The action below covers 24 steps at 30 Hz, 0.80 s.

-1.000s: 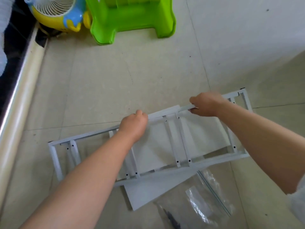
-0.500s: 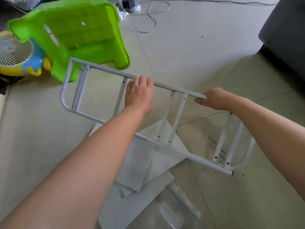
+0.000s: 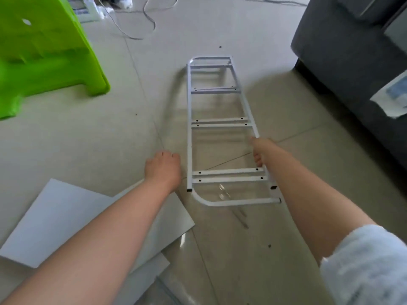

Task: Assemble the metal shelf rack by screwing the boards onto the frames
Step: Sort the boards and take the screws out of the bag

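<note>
frame on the floor, one hand on its rail

white metal frame stretches lengthwise across the tiled floor, ladder-like, with paired crossbars dotted with dark screw holes and a rounded corner at each end. whether it lies flat or is tipped up a little on one side i cannot tell. the right hand is at the frame's right-hand rail, between the middle crossbars and the near ones, fingers curled about the tube. the left hand is just beside the left rail, not touching it, holding nothing, fingers loosely bent with the knuckles up.

white boards lie overlapping on the floor near the left forearm, their corner close to the frame's near end. a clear plastic bag shows partly under them at the bottom edge.

a bright green plastic stool stands off to the left. a dark grey sofa fills the right side, with a sheet of paper hanging over its edge. a thin cable loops over the floor at the far end.
</note>
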Tool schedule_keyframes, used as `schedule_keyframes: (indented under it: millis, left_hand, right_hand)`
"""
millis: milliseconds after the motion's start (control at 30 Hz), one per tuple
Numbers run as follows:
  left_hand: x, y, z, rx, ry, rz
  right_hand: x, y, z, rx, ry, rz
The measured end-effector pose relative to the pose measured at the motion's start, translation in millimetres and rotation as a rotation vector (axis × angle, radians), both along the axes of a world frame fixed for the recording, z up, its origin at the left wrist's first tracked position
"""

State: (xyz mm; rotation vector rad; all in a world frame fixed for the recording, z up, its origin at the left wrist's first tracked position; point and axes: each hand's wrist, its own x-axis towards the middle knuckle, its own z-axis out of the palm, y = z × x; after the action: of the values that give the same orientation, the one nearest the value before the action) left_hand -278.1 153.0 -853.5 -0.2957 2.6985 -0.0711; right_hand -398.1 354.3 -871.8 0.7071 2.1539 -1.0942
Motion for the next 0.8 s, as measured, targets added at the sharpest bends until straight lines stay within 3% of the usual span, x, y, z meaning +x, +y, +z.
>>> schedule_keyframes:
  millis: [133, 333, 467, 700, 800]
  left_hand:
    - [5, -11, 1, -0.051, -0.063, 0.023]
    - [16, -35, -3, -0.08, -0.113, 0.085]
    - [25, -39, -8, -0.072, -0.136, 0.117]
    - [51, -50, -18, -0.056, -0.172, 0.201]
    - [62, -61, -17, -0.057, -0.191, 0.247]
  right_hand:
    - [-14, -23, -17, -0.16, -0.008, -0.046]
    - [-39, -50, -13, -0.168, 0.209, 0.084]
    - [-58, -70, -11, -0.339, 0.26, 0.081]
    - [-23, -96, -6, 0.085, 0.323, 0.613]
    - [5, -111, -16, 0.144, 0.341, 0.729]
